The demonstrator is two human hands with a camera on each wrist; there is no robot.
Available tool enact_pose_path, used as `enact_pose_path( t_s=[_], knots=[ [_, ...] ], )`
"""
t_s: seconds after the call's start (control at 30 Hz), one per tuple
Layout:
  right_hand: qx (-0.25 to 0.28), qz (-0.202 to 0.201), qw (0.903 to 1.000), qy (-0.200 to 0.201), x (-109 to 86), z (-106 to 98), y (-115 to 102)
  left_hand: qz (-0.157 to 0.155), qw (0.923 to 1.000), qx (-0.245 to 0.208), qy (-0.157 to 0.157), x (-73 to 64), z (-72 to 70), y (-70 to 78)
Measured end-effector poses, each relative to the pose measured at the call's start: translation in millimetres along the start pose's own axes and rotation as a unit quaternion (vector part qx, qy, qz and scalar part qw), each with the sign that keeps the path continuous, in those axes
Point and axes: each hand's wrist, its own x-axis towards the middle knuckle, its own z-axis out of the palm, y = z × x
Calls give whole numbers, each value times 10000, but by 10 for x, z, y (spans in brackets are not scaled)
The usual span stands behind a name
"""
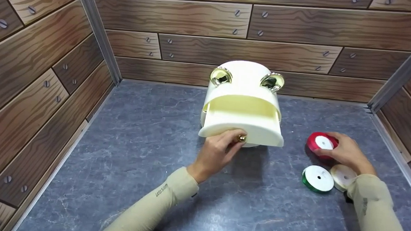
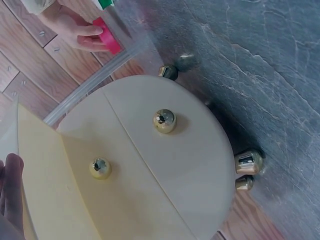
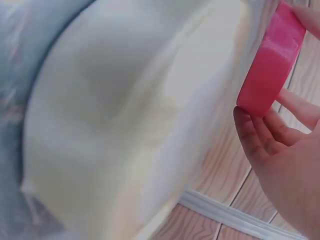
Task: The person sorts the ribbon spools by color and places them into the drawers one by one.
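My left hand [image 1: 217, 149] pinches the gold knob [image 1: 241, 138] of the pulled-out top drawer [image 1: 260, 134] of a cream rounded cabinet [image 1: 244, 75]. Its fingers [image 2: 12, 195] show at the left edge of the left wrist view. Over to the right, my right hand [image 1: 348, 151] grips a red ribbon spool [image 1: 313, 144] between thumb and fingers; in the right wrist view the red ribbon spool [image 3: 270, 65] is seen edge-on. Close to that wrist lie a green ribbon spool [image 1: 318, 178] and a cream ribbon spool [image 1: 343, 176] on the table.
Gold ring-like fittings [image 1: 221, 77] stick up from the cabinet top. Two lower knobs [image 2: 164, 121] and short gold feet [image 2: 248, 161] show in the left wrist view. Wood-patterned walls [image 1: 203, 18] enclose the grey marbled table [image 1: 137, 136] at the back and sides.
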Motion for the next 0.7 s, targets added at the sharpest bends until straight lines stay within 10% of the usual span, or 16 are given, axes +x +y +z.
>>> enact_pose_path(
  t_s=[0.7],
  knots=[
    [504,-702,9931,797,-165,-291,-783,-7,10000,4,36,-21,4,4]
  ],
)
